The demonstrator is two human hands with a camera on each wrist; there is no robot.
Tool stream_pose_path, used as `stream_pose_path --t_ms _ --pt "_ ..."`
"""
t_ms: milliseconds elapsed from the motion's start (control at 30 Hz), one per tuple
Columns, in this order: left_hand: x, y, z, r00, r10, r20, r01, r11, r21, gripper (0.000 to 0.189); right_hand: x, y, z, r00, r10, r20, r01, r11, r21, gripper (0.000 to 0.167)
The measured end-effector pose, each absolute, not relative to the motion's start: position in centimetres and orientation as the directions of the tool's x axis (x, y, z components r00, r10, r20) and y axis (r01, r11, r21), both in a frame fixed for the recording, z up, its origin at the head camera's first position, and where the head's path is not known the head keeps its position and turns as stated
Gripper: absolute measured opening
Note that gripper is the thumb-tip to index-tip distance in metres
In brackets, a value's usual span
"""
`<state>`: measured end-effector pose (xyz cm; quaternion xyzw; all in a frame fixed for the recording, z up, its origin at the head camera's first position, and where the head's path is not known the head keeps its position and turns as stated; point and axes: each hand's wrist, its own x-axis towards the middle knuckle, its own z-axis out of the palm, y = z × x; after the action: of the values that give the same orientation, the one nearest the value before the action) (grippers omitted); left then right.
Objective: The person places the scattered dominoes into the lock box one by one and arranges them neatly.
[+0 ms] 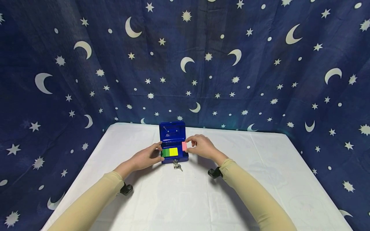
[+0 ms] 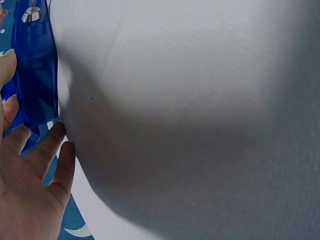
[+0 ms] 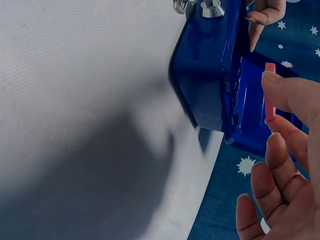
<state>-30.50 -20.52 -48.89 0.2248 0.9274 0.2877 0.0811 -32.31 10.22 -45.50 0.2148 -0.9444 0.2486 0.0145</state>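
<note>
A blue metal cash box [image 1: 182,159] stands on the table with its lid [image 1: 172,131] raised at the back. Green blocks [image 1: 165,152] and yellow blocks [image 1: 173,152] lie side by side in its left and middle part. My right hand [image 1: 203,147] pinches a flat pink block [image 3: 270,95], domino-like in shape, between thumb and forefinger over the box's right end. The other fingers of that hand are loosely bent. At the left end, my left hand [image 1: 145,157] touches the box, thumb by the front corner and fingertips farther back.
Keys [image 1: 177,165] hang from the lock on the box's front. A white cloth covers the table [image 1: 179,205], and a dark blue curtain [image 1: 170,70] with moons and stars stands behind. Black wrist cameras [image 1: 214,173] sit under both sleeves.
</note>
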Motion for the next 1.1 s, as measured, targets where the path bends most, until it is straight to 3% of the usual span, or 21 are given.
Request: stream_pose_path --t_ms 300,867,1100 --pt "-30.5 -20.5 -49.1 -0.89 0.456 -0.024 0.366 0.743 0.56 0.076 -32.6 9.3 -46.0 -0.917 -0.383 0.109 -0.389 0.806 -0.445 0.039" --pt "-30.6 -20.5 -48.9 -0.891 0.452 -0.034 0.356 0.744 0.565 0.076 -33.1 7.9 -46.6 -0.934 -0.352 0.054 -0.345 0.857 -0.382 0.037" --pt "-30.6 -20.4 -48.8 -0.891 0.453 -0.037 0.355 0.745 0.565 0.067 -33.1 7.5 -46.7 -0.941 -0.337 0.03 -0.324 0.871 -0.37 0.035"
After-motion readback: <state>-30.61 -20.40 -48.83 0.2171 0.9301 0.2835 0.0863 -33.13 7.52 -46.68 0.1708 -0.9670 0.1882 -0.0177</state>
